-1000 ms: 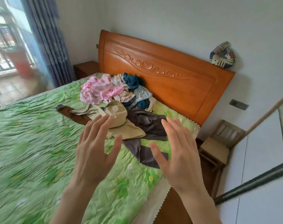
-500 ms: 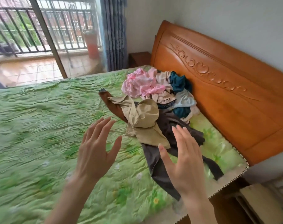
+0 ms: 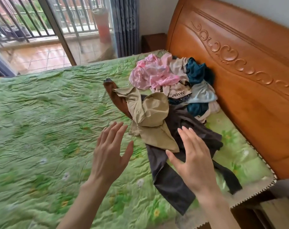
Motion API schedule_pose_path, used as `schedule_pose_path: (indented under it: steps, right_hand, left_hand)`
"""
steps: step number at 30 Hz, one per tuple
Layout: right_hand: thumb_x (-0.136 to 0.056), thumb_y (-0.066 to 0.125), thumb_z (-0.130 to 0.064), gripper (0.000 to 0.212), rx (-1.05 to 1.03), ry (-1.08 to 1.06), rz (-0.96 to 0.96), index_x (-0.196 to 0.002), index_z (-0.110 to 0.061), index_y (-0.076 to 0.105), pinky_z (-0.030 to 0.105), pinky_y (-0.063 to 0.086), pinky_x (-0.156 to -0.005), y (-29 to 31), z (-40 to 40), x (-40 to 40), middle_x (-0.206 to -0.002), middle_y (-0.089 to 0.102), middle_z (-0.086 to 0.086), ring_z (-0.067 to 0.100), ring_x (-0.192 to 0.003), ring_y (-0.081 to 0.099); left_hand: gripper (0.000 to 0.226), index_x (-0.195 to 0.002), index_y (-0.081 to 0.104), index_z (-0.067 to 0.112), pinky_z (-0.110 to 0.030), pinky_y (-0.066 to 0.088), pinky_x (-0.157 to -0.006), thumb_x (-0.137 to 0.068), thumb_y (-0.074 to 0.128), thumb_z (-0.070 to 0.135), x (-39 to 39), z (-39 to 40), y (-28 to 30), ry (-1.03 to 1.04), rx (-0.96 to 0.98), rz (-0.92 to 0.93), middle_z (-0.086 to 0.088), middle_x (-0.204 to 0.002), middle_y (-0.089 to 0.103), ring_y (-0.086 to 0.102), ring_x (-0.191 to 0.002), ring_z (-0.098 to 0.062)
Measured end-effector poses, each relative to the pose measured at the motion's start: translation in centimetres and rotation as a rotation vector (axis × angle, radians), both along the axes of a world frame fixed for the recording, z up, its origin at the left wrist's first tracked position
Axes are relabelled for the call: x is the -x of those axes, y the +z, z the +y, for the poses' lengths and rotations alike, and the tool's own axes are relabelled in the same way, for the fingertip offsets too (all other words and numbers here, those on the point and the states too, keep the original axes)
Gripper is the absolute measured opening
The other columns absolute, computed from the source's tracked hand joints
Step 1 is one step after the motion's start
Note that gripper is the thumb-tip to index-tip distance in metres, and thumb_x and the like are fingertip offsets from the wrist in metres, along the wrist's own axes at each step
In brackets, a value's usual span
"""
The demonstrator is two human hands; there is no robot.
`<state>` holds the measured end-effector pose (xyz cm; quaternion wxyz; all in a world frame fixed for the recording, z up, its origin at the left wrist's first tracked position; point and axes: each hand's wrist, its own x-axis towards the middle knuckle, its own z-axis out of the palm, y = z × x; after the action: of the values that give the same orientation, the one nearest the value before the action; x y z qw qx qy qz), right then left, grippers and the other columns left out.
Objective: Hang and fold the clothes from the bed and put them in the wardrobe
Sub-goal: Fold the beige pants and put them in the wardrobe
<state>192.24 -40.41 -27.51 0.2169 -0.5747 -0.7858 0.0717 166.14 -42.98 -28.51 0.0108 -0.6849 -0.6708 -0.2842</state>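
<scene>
A heap of clothes lies on the bed's green quilt (image 3: 41, 129) near the wooden headboard (image 3: 249, 90). A khaki garment (image 3: 150, 118) rests on a dark grey-brown one (image 3: 168, 177), beside a brown piece (image 3: 119, 100). Behind them are a pink garment (image 3: 152, 75), a cream top with lettering (image 3: 176, 90), teal cloth (image 3: 196, 71) and pale blue cloth (image 3: 201, 95). My left hand (image 3: 110, 154) hovers over the quilt just left of the khaki garment, fingers spread, holding nothing. My right hand (image 3: 193, 161) hovers over the dark garment, fingers spread and empty.
A glass balcony door (image 3: 61, 35) with railings and a blue curtain (image 3: 125, 25) stand beyond the bed's far side. A dark wooden nightstand (image 3: 153, 42) sits in the corner. The bed's edge (image 3: 236, 204) runs at the lower right.
The view has swung left and closer to the bed, so the clothes pile looks nearer. Both hands stay raised and spread, now over the near edge of the pile.
</scene>
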Motion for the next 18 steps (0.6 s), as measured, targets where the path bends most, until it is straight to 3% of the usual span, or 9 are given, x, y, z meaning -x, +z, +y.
schedule_pose_path:
  steps: [8,18]
  right_hand:
    - [-0.091,0.071,-0.046,0.077,0.058,-0.024,-0.138,-0.156,-0.018,0.04,0.044,0.035,-0.122,-7.7,4.6,0.3,-0.161,0.041,-0.001,0.015,-0.153,0.03]
    - [-0.09,0.075,-0.037,0.075,0.231,-0.033,-0.216,-0.155,-0.016,0.044,0.038,0.035,-0.121,-22.8,11.0,0.0,-0.159,0.045,0.0,0.016,-0.151,0.036]
  left_hand:
    - [0.05,-0.143,0.058,0.012,-0.044,0.039,-0.118,-0.101,0.056,0.039,1.2,6.6,-10.0,-0.071,0.075,-0.052,-0.004,-0.148,0.057,0.045,-0.145,-0.025]
    - [0.052,-0.142,0.058,0.013,-0.041,0.039,-0.115,-0.099,0.051,0.043,0.9,13.0,-24.7,-0.057,0.272,-0.068,-0.003,-0.148,0.058,0.046,-0.143,-0.024]
